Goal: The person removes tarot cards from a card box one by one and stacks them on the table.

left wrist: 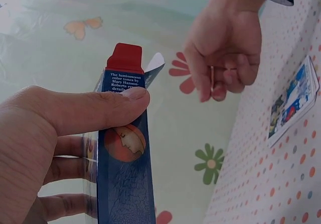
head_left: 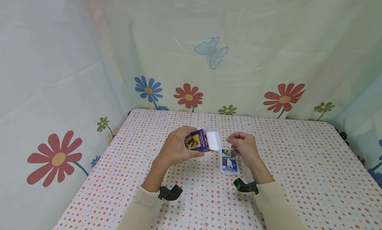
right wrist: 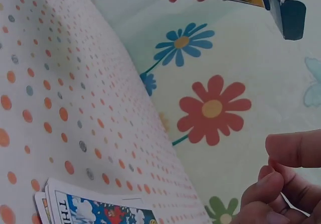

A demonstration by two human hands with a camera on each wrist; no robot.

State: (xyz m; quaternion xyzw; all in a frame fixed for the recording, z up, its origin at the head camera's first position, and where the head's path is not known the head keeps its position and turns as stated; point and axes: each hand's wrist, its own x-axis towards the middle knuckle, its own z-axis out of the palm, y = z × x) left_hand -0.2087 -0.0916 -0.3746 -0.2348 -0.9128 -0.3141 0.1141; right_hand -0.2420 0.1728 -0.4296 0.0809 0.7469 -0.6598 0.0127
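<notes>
My left hand (head_left: 175, 146) grips a dark blue tarot card box (head_left: 195, 141) above the table, thumb on one narrow side and fingers on the other. The box is tilted, its end flap (head_left: 213, 141) folded out toward the right. In the left wrist view a small red tab (left wrist: 124, 58) sticks out at the box's end. To the right, my right hand (head_left: 246, 148) hovers with fingers loosely bent and nothing visible between them. Just beneath it lies a small stack of tarot cards (head_left: 229, 162), the top one face up, slightly uneven at its edges.
The table wears a white cloth (head_left: 119, 190) with coloured dots. Behind it and at the sides hang pale curtains (head_left: 238, 31) printed with flowers and a butterfly. Dark camera mounts (head_left: 171, 192) sit on both wrists.
</notes>
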